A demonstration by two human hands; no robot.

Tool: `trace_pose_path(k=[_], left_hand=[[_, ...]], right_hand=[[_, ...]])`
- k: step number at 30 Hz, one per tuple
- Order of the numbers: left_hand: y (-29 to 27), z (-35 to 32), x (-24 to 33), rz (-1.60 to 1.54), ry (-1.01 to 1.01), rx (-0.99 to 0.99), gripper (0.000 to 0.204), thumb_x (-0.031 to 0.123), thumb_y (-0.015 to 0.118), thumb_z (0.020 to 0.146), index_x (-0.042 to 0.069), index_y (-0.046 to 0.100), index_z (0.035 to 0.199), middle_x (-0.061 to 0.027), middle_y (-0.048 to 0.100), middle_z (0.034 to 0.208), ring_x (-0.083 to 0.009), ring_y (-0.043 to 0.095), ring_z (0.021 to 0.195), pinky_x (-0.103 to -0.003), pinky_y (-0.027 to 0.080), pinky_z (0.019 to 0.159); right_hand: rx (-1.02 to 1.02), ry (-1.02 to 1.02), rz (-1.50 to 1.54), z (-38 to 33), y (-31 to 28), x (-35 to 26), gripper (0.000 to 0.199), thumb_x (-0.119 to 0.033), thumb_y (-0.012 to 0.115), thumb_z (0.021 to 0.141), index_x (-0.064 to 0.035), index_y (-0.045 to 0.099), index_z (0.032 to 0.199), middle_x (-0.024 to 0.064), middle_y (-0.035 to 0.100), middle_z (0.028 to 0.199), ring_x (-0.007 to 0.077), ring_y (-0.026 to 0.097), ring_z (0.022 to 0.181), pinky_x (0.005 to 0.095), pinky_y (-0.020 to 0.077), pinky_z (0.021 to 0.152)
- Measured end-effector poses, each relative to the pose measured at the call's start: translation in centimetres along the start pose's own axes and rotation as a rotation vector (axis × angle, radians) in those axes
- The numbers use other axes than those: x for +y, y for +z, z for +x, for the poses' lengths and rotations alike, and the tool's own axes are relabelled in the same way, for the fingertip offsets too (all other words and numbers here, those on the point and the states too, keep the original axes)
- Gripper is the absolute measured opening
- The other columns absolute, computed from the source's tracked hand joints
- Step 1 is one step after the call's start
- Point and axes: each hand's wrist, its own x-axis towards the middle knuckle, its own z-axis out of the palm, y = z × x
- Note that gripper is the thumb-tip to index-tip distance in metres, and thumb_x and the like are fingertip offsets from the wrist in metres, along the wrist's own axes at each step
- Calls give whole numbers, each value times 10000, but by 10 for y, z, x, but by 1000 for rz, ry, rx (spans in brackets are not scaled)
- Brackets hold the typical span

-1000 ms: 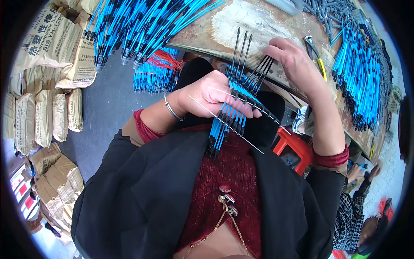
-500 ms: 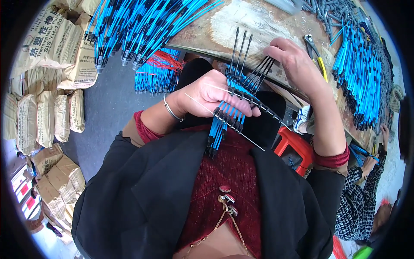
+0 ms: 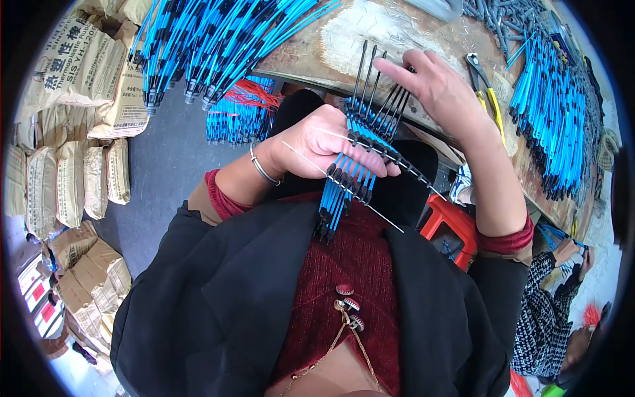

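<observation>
- Left hand (image 3: pixel 317 142) is clamped around a fan of blue-and-black rods (image 3: pixel 354 169), dead centre of the view, held just above the dark red top.
- Right hand (image 3: pixel 433 86), up at one o'clock, pinches the black tips of that fan with its fingers half curled (two thin wires cross the rods).
- Wooden bench (image 3: pixel 390 40) sits at twelve, pliers (image 3: pixel 486 83) at two, loose blue rods (image 3: pixel 552 126) beyond.
- Sacks (image 3: pixel 73 172) are piled at nine.
</observation>
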Motion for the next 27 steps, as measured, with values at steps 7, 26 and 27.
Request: trace_pose_path(k=[7, 26, 27], left_hand=[[2, -1, 3, -66, -22, 9, 163, 133, 630, 802, 85, 675, 952, -66, 677, 955, -238, 642, 885, -310, 491, 806], [-3, 3, 1, -52, 55, 6, 165, 106, 619, 800, 77, 677, 951, -88, 677, 944, -241, 650, 858, -305, 501, 782], [-4, 4, 1, -51, 65, 2, 167, 105, 618, 799, 75, 676, 952, -90, 678, 940, -241, 652, 853, -304, 501, 780]], right_hand=[[63, -8, 55, -11, 0, 1, 343, 24, 461, 752, -112, 512, 1063, 108, 501, 1068, 303, 525, 975, 360, 447, 820], [60, -100, 192, 3, -1, 15, 279, 35, 467, 743, -78, 513, 993, 123, 520, 1027, 316, 535, 954, 365, 447, 796], [66, -103, 183, 4, -1, 15, 271, 31, 464, 748, -79, 514, 990, 123, 520, 1026, 317, 535, 954, 365, 448, 794]])
